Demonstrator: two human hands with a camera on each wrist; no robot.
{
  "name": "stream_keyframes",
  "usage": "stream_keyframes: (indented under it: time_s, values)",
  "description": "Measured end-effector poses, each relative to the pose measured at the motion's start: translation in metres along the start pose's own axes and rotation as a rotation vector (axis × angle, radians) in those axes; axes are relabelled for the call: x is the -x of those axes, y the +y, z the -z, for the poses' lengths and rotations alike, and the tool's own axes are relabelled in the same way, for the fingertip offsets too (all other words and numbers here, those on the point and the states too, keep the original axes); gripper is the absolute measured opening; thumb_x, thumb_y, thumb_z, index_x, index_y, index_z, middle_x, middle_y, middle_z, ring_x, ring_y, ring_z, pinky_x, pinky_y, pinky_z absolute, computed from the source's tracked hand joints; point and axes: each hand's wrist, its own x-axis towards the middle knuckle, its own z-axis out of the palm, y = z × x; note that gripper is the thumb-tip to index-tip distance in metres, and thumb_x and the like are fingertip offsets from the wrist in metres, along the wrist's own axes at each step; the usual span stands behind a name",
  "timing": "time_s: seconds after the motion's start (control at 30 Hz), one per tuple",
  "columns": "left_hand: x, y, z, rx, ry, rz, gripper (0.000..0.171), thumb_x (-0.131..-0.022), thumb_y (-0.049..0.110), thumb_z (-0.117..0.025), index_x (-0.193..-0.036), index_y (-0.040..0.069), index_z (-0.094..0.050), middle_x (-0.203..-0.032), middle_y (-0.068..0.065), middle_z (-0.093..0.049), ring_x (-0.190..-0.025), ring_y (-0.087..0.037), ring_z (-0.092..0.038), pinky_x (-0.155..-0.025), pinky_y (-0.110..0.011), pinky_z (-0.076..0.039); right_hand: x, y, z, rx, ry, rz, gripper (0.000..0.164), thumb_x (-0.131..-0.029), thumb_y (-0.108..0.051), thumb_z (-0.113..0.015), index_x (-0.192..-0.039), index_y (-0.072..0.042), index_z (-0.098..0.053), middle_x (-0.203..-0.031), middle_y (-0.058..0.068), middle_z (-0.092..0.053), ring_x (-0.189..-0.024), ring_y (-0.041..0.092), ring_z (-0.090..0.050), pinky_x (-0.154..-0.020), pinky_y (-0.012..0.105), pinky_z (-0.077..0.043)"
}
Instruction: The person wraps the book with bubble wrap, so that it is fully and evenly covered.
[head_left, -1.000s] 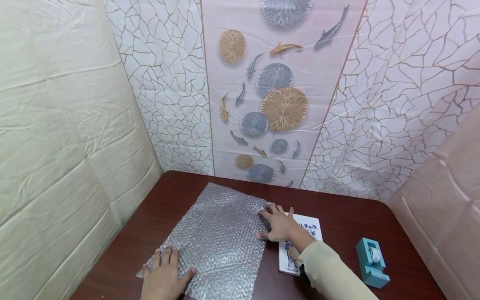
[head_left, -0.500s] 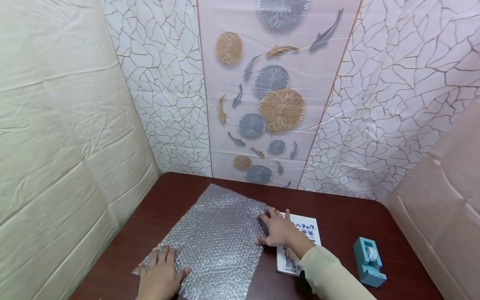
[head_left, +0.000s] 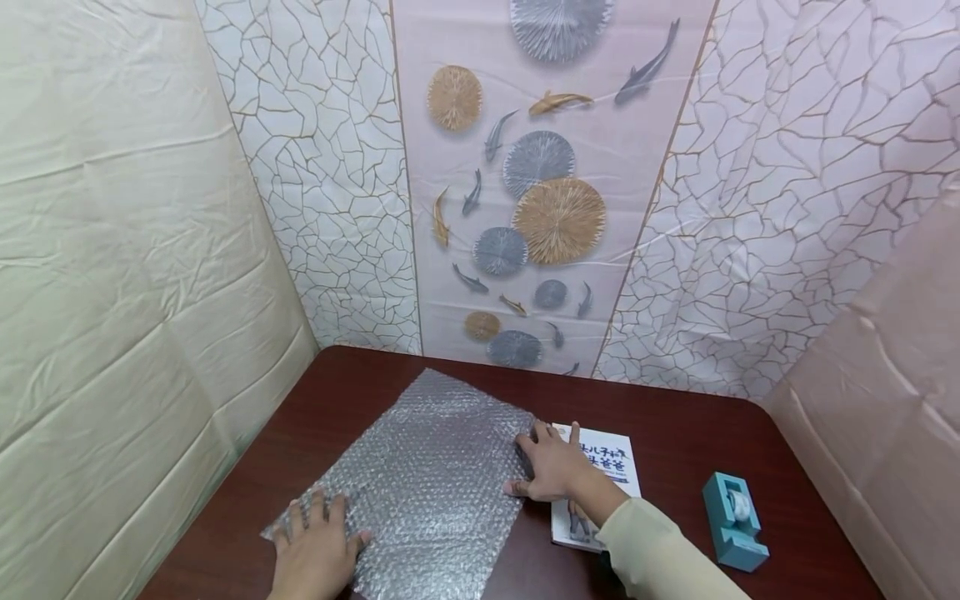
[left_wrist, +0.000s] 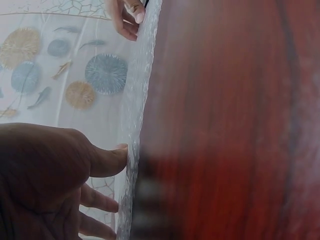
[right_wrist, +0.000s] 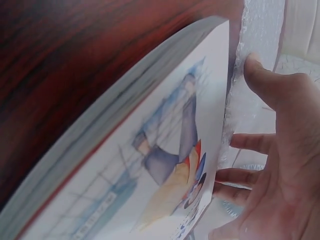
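A sheet of clear bubble wrap (head_left: 435,467) lies slanted on the dark red-brown table. On its near left corner rests my left hand (head_left: 315,546), fingers spread and thumb out to the right. In the left wrist view, that hand's thumb and fingertips (left_wrist: 117,206) meet the wrap's surface. My right hand (head_left: 551,467) is at the wrap's right edge, its spread fingers touching the sheet. A white paperback book (head_left: 611,442) with blue Chinese lettering lies under the right wrist, partly hidden by the hand and forearm. The right wrist view shows the book's illustrated cover (right_wrist: 165,145) close up.
A teal tape dispenser (head_left: 735,521) with a roll of clear tape stands on the right of the table (head_left: 675,417). Behind the table hangs a patterned cloth (head_left: 517,275) with fish and round leaves. Plain cloth walls (head_left: 150,333) enclose both sides.
The bubble wrap has turned slightly clockwise under both hands. My left hand has shifted a little left, while the right hand has come slightly nearer. The head view has panned a bit right.
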Motion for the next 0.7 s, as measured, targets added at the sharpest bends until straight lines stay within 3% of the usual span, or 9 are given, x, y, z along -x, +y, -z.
stream_keyframes:
  time_s: [0.17, 0.3, 0.53, 0.7]
  values:
    - [-0.005, -0.002, 0.002, 0.01, -0.054, 0.033, 0.074, -0.106, 0.045, -0.071, -0.156, -0.006, -0.052, -0.166, -0.049, -0.03, -0.152, -0.08, -0.019, -0.113, -0.095, -0.024, 0.004, -0.003, -0.001, 0.013, 0.0, -0.002, 0.093, -0.093, -0.079, -0.07, -0.159, -0.014, -0.057, -0.169, 0.027, -0.045, -0.158, 0.05, -0.044, -0.123, 0.089, -0.021]
    - [-0.008, 0.0, 0.003, 0.012, -0.032, 0.026, 0.072, -0.107, 0.042, -0.07, -0.156, -0.007, -0.052, -0.166, -0.049, -0.03, -0.152, -0.08, -0.018, -0.113, -0.095, -0.024, 0.004, -0.004, 0.002, 0.034, 0.01, -0.002, 0.092, -0.092, -0.08, -0.07, -0.155, -0.013, -0.059, -0.165, 0.026, -0.049, -0.156, 0.049, -0.045, -0.123, 0.088, -0.024]
    - [-0.01, -0.003, 0.001, -0.016, -0.026, 0.058, 0.073, -0.103, 0.04, -0.076, -0.153, -0.009, -0.055, -0.163, -0.048, -0.037, -0.152, -0.078, -0.023, -0.114, -0.093, -0.026, 0.01, -0.007, 0.0, 0.044, 0.01, -0.005, 0.096, -0.091, -0.086, -0.066, -0.153, -0.012, -0.06, -0.173, 0.023, -0.04, -0.159, 0.048, -0.043, -0.118, 0.094, -0.024]
    - [-0.012, -0.004, -0.002, -0.023, -0.036, 0.088, 0.074, -0.102, 0.039, -0.078, -0.152, -0.009, -0.055, -0.163, -0.047, -0.038, -0.152, -0.077, -0.023, -0.116, -0.093, -0.025, 0.016, -0.01, -0.004, 0.049, 0.03, 0.005, 0.098, -0.09, -0.088, -0.065, -0.151, -0.012, -0.063, -0.168, 0.02, -0.046, -0.155, 0.046, -0.046, -0.117, 0.094, -0.024]
